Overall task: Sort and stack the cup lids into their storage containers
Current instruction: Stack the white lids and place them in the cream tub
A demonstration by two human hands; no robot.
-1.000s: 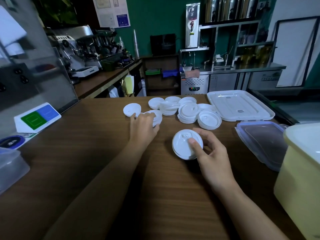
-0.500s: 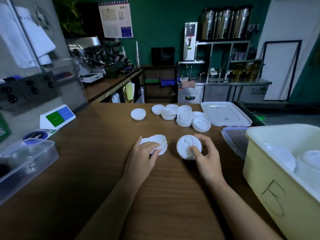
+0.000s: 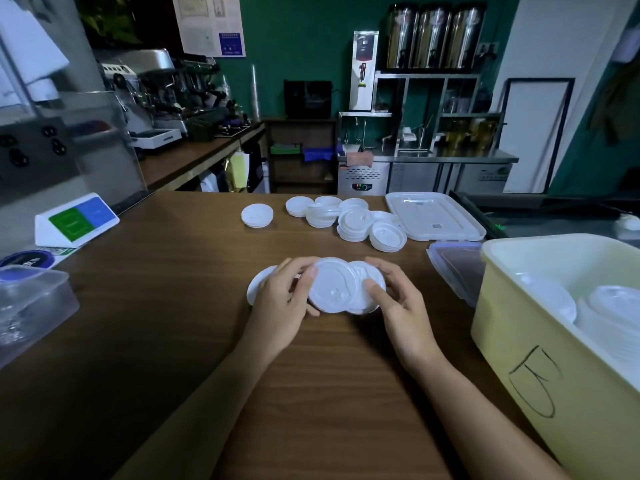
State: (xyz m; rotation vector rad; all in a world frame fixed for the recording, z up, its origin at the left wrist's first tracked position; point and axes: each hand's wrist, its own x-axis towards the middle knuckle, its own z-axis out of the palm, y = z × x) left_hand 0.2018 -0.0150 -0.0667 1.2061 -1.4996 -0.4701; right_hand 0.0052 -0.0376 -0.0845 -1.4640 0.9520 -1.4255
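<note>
In the middle of the wooden counter (image 3: 145, 323) my left hand (image 3: 282, 306) holds a white cup lid (image 3: 332, 284), thumb on its rim, laying it over the small stack of lids (image 3: 367, 299) that my right hand (image 3: 398, 303) grips from the right. Another white lid (image 3: 254, 285) lies partly hidden under my left hand. Farther back sits a pile of loose white lids (image 3: 353, 221), with a single lid (image 3: 257, 215) to its left. A pale yellow storage bin (image 3: 540, 344) at the right holds stacked lids.
A white container cover (image 3: 433, 214) lies behind the pile and a clear blue-rimmed cover (image 3: 453, 265) beside the bin. A clear plastic box (image 3: 31, 303) stands at the left edge, with a green and blue sign (image 3: 76, 220) behind it. Coffee machines line the back counter.
My left hand has brought its lid rightward onto the stack in my right hand. The two hands, apart before, now meet over the stack.
</note>
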